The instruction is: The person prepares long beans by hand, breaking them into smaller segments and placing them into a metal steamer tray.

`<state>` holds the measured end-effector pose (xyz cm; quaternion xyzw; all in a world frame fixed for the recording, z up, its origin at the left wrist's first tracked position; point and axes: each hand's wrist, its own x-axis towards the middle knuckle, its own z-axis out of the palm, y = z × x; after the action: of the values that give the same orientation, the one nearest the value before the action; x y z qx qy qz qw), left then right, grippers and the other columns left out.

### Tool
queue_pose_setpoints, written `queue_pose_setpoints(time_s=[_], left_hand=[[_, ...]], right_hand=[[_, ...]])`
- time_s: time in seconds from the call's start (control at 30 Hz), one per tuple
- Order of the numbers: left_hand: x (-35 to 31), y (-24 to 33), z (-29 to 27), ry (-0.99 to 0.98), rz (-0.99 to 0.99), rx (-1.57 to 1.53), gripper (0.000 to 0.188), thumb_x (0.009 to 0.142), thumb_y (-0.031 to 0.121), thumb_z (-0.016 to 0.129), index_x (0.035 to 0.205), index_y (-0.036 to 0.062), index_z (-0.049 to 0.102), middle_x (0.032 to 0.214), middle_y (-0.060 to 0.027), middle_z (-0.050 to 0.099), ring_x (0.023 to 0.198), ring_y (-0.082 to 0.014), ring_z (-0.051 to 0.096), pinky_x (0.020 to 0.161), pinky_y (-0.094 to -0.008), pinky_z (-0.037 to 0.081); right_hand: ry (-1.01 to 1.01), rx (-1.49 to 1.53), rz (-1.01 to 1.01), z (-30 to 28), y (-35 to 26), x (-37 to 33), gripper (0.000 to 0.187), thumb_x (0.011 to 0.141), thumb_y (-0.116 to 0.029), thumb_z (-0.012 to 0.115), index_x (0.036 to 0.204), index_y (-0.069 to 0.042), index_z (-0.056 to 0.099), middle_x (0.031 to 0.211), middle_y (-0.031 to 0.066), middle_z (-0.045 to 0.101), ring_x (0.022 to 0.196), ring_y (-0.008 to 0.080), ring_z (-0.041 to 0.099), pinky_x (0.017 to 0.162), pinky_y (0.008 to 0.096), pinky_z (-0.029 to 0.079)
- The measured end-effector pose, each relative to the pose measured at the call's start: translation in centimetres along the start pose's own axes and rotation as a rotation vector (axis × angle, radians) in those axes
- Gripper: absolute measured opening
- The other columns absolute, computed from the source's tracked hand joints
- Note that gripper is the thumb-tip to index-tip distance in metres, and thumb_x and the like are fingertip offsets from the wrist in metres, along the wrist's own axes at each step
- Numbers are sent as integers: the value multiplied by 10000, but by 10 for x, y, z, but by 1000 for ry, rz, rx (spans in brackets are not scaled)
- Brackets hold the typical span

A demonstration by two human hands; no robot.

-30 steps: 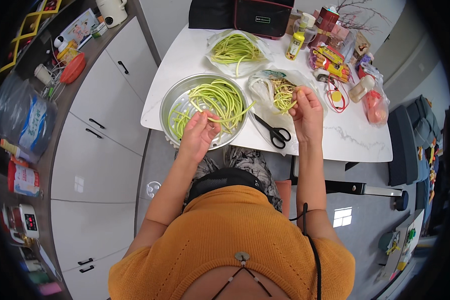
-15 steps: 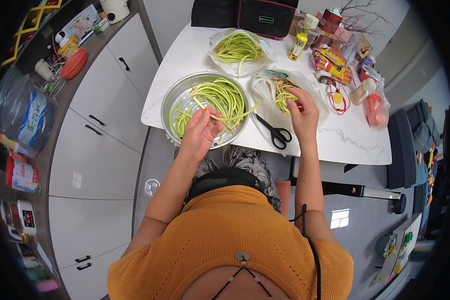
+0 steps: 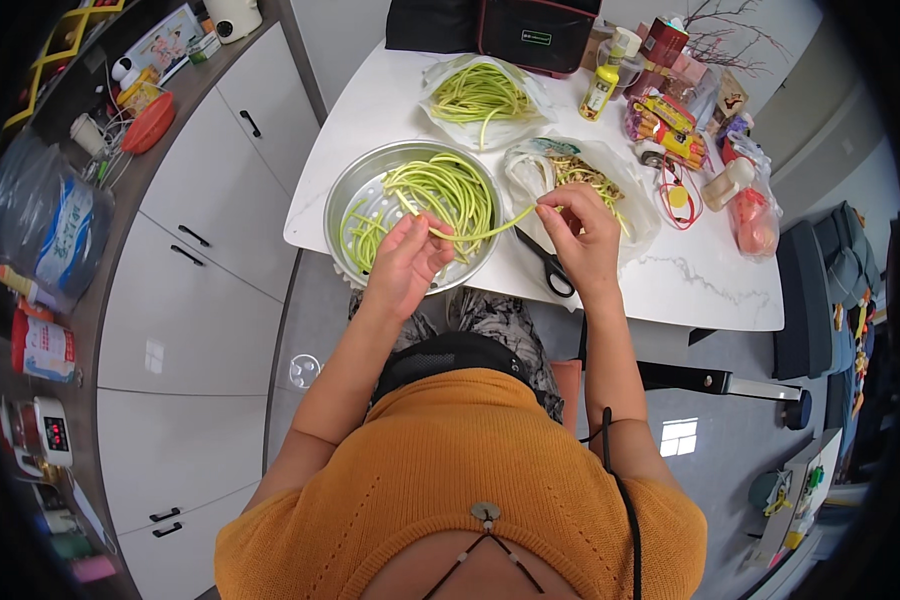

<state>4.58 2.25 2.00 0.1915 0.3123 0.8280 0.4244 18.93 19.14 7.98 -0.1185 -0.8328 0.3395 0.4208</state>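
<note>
My left hand is closed on a green garlic scape over the near side of a round metal colander. The scape stretches rightward past the colander's rim, where my right hand pinches its other end between thumb and fingers. Long garlic scapes lie curled in the colander, with short cut pieces at its left. Beyond my right hand, a white plastic bag holds scape trimmings. Black scissors lie partly under my right hand.
Behind the colander, an open plastic bag holds more scapes. A yellow bottle, packaged sausages, a red cord and bagged fruit crowd the white table's right side. A black bag stands at the back.
My right hand has moved left and nearer, from over the trimmings bag to the scape's right end. Trimmings it held now lie in the bag. My left hand has barely moved.
</note>
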Motion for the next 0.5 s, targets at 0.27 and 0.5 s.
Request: queue_pose_setpoints(time_s=[0.27,0.5], left_hand=[[-1,-3,-1,-55,7,-5,183,962,201,454,964,31,522,913,-79,598,770,-117,611,714,-223,533],[-9,-5,21,-74,13,80,217,962,201,455,1022,5,524,989,-117,604,875,-164,630,775,-237,528]], right_hand=[[90,-177,-137,9,0,-4,95,741,-26,673,802,-41,602,765,51,578,552,127,535,483,253,425],[94,-180,-199,24,-1,-13,119,713,-9,682,781,-51,594,717,46,568,529,125,523,470,238,410]])
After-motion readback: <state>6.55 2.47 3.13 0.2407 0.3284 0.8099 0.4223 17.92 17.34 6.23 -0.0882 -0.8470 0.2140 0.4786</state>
